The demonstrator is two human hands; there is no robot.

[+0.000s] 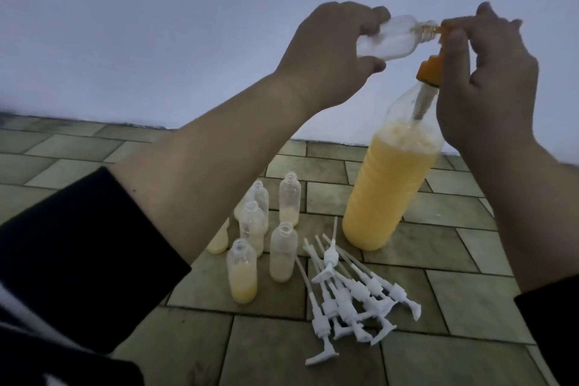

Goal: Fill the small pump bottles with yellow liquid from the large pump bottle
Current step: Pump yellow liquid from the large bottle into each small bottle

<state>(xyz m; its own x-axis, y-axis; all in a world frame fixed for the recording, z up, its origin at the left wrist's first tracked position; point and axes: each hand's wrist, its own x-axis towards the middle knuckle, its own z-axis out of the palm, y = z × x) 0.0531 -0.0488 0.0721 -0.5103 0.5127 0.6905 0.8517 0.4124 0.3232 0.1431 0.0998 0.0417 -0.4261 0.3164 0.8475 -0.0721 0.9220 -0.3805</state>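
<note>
Standing below left grip [332,50]: six small bottles [283,255]. Gripping a seventh bottle [175,41] sideways; right grip [482,72] pinching orange pump head [445,33].

dim light, plain pale wall [156,25] above greenish brick-tiled floor [313,354]

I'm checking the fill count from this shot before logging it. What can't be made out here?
- Head view: the small bottle held by the left hand; fingers cover much of it, so its fill level is unclear.
- The standing small bottles: the left forearm hides some, so no exact count.
- The orange pump head under the right hand: fingers cover it; whether it is pressed down is unclear.
- The white pump tops: piled, overlapping, uncountable.
</note>
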